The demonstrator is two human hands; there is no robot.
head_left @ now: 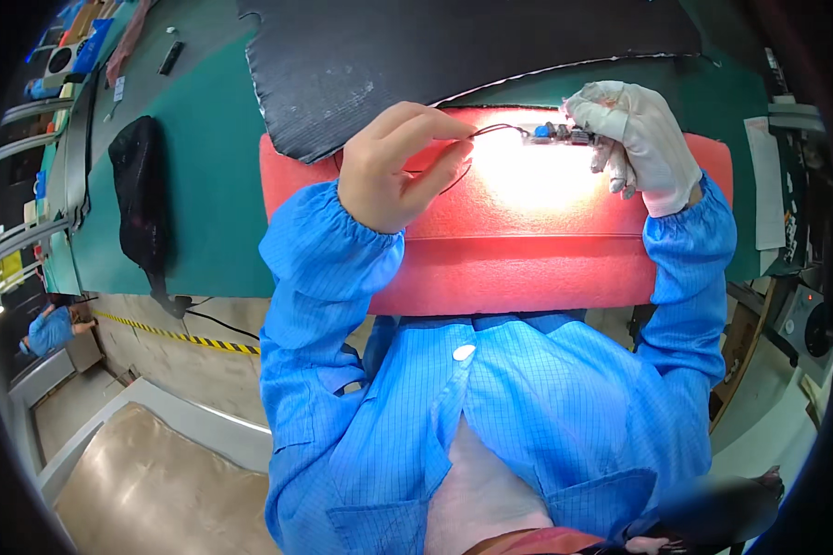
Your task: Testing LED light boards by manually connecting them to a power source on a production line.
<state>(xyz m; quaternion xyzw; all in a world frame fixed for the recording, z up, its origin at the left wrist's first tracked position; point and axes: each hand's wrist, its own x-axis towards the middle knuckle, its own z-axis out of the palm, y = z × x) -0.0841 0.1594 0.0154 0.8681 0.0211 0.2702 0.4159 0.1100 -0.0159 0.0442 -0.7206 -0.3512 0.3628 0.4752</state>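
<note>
Where the bare left hand (391, 171) pinches: thin black cable (500, 127), fingertips together.
White-gloved right hand (652, 139): fingers curled, gripping small blue-and-black component (555, 133).
Red foam block (518, 275): near, beneath both.

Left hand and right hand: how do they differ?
The left hand is bare; the right hand wears a smudged white glove. The left hand pinches a thin dark wire; the right hand grips a small component with a blue part. Both have blue sleeves and are over the red pad.
</note>
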